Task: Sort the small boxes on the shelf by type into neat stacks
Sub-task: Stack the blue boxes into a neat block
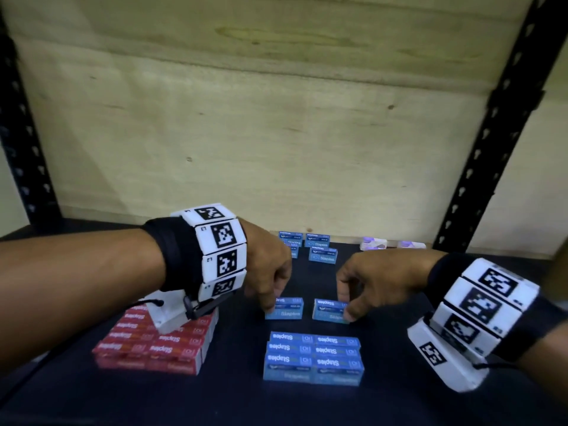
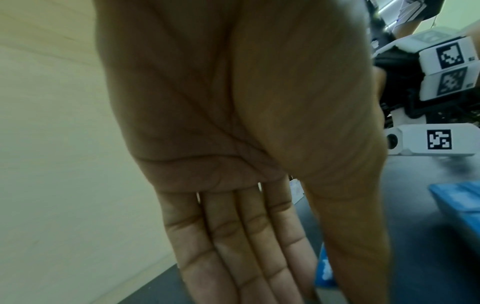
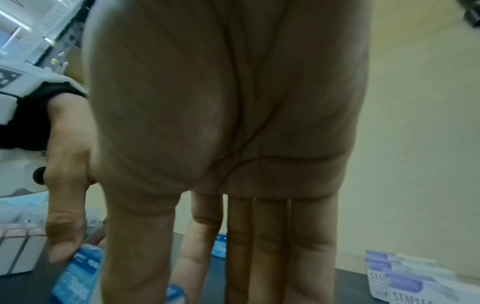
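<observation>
Head view: hands (image 1: 310, 281) grip 2 blue boxes (image 1: 307, 309); approx 6 stacked (image 1: 313, 358).

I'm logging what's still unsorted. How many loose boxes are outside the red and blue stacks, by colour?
Blue boxes in hand: 2, the left box in the left hand and the right box in the right hand
Blue boxes at the back: 4, one mostly hidden
Purple-and-white boxes: at least 2
Total: at least 8
</observation>
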{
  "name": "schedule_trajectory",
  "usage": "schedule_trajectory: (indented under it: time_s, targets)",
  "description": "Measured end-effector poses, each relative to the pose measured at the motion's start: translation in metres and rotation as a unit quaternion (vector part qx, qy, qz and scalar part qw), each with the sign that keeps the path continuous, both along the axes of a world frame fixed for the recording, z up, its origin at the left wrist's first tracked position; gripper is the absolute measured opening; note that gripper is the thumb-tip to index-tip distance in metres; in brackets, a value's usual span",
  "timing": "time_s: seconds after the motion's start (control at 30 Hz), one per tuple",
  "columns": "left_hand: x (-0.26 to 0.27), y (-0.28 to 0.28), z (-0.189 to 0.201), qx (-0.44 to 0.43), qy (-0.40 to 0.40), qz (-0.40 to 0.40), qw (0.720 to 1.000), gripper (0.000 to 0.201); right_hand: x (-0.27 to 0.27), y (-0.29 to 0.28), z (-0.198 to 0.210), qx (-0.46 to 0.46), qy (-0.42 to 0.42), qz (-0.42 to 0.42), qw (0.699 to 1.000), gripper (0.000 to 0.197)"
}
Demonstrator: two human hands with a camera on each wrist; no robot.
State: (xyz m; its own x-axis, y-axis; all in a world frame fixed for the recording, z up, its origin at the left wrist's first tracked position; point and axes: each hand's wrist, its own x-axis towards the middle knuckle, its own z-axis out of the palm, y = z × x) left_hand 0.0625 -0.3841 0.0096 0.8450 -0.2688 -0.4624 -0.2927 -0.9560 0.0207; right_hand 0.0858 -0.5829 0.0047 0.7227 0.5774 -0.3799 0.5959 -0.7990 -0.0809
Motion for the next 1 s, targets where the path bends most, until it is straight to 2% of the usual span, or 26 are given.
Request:
schedule_trajectory:
  time_s: [0.2,0.4,0.53,0.7,1.0]
  targets:
    - [-0.027,-0.006,0.001,-0.007,0.026,0.012,1.0,0.022,-0.026,-0.01,0.005,-0.023,-0.003,-0.005,1.0,0.026]
    - [-0.045,-0.008,0.002,-0.01,0.029,0.003,1.0,0.028,-0.042,-0.016,0.005,-0.02,0.011,-0.02,1.0,0.025]
    - [-0.059,-0.011,0.008,0.001,0.061,-0.015,0.998,0.058,-0.055,-0.018,0.011,-0.014,0.051,-0.025,0.998,0.052]
    - [-0.072,-0.017,0.0,-0.015,0.059,-0.009,0.998,0.071,-0.067,-0.013,0.009,-0.033,0.057,-0.026,0.998,0.072]
    - [-0.076,-0.024,-0.013,-0.01,0.01,0.01,1.0,0.068,-0.073,0.0,-0.005,-0.027,0.022,-0.009,0.999,0.057]
